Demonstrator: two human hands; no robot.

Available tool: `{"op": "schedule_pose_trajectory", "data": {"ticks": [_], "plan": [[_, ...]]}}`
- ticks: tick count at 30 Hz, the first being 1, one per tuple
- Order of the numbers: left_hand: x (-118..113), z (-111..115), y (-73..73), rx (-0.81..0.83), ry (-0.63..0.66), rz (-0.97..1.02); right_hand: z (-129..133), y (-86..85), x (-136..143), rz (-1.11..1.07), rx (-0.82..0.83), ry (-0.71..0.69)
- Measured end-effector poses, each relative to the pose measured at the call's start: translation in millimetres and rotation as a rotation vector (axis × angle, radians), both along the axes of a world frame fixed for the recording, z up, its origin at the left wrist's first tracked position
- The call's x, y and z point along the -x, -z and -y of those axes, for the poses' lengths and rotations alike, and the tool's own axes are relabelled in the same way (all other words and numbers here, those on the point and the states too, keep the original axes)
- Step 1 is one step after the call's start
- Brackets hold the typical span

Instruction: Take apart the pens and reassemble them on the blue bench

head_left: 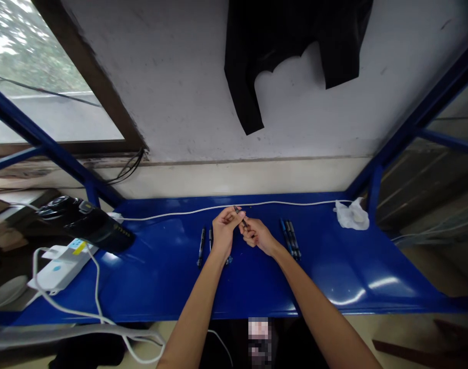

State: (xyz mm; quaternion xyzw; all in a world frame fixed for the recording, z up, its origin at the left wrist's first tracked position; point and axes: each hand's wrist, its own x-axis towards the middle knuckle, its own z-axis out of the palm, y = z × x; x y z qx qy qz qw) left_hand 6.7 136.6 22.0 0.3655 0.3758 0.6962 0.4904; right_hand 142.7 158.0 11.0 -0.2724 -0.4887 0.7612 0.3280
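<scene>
Over the middle of the blue table, my left hand [226, 225] and my right hand [258, 234] meet with fingers closed on a dark pen [237, 209]. Its upper end sticks out from my left fingers, and its lower part sits between my right thumb and fingers. Beside my left wrist lie a few pens [201, 247], partly hidden by the hand and forearm. To the right of my right hand, several dark and blue pens [291, 239] lie side by side in a row.
A white cable [187, 212] runs along the back of the blue table [149, 277]. At the left are a black bottle [91, 225] and a white power strip [64, 266] with looping cords. Crumpled white tissue [352, 215] sits at the right. Black cloth [295, 31] hangs on the wall.
</scene>
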Motion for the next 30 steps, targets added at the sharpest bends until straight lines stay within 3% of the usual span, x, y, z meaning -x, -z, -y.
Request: {"op": "schedule_pose_trajectory", "data": {"ticks": [3,9,17,24,30], "plan": [[0.4,-0.5,0.9,-0.004,-0.072,-0.018,1.0,4.3,1.7,0.034,-0.063,0.061],[1.8,1.9,-2.8,-0.007,0.163,0.008,-4.5,8.9,-1.3,0.01,-0.094,0.115],[1.4,0.4,-0.8,-0.009,-0.04,-0.044,-4.7,10.2,-1.5,0.029,-0.087,0.111],[4.8,-1.3,0.0,-0.019,0.104,0.037,-7.2,9.3,-3.2,0.015,-0.069,0.126],[8.6,-7.5,11.9,0.01,-0.055,0.05,-5.8,7.4,-2.6,0.027,-0.129,0.135]]}}
